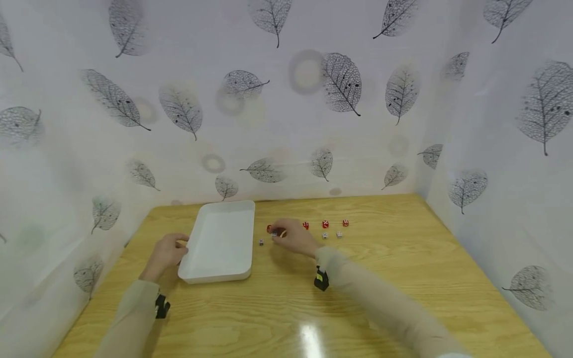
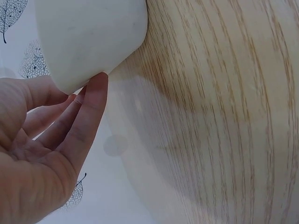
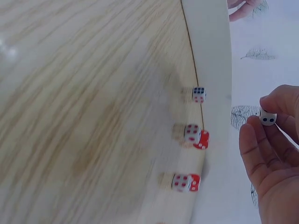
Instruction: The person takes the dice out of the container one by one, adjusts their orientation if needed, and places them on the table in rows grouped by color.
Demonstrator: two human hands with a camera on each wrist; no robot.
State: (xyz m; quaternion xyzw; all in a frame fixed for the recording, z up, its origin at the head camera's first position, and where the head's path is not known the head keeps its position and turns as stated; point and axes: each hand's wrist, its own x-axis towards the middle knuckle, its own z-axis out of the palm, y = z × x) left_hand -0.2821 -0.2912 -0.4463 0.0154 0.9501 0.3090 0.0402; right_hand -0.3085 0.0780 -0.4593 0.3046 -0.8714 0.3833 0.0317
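My left hand (image 1: 166,252) holds the left side of a white rectangular tray (image 1: 222,243). In the left wrist view, the thumb and fingertips of that left hand (image 2: 58,133) pinch the tray's edge (image 2: 96,39). Over the dice to the right of the tray is my right hand (image 1: 295,237). A white die (image 3: 267,118) with dark pips sits between the thumb and fingertips of this right hand (image 3: 275,163). Below it on the table lie a white die (image 3: 199,94), another white die (image 3: 192,133) and a red die (image 3: 202,140).
Right of my hand, red dice, among them one red die (image 1: 325,224), form a row behind white dice such as this white die (image 1: 339,234). The wooden table (image 1: 250,318) meets a leaf-printed curtain (image 1: 286,184) at the back and sides.
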